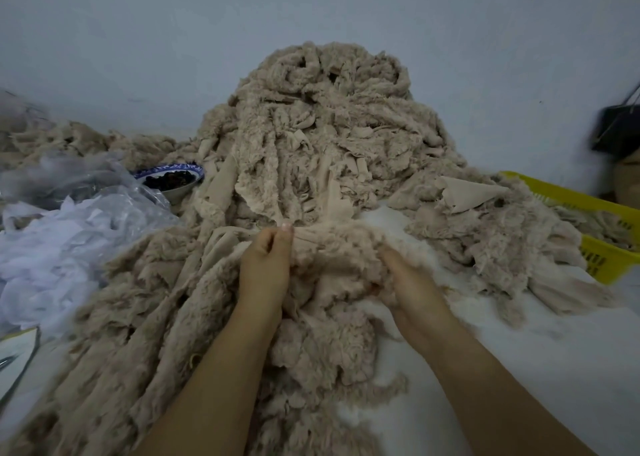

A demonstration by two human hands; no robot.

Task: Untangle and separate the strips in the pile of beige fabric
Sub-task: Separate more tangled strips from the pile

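A tall heap of tangled beige furry fabric strips (322,133) rises against the wall and spills forward over the white table. Just in front of the heap, my left hand (265,265) pinches a beige strip (332,244) between thumb and fingers. The strip runs right to my right hand (408,282), whose fingers curl into the same fuzzy fabric and are partly buried in it. More strips (145,334) lie side by side to the left of my left arm.
White fabric scraps and clear plastic (65,234) lie at the left. A blue-rimmed bowl with dark contents (171,178) stands behind them. A yellow plastic basket (602,234) holding beige fabric sits at the right. A dark bag (616,130) hangs on the wall.
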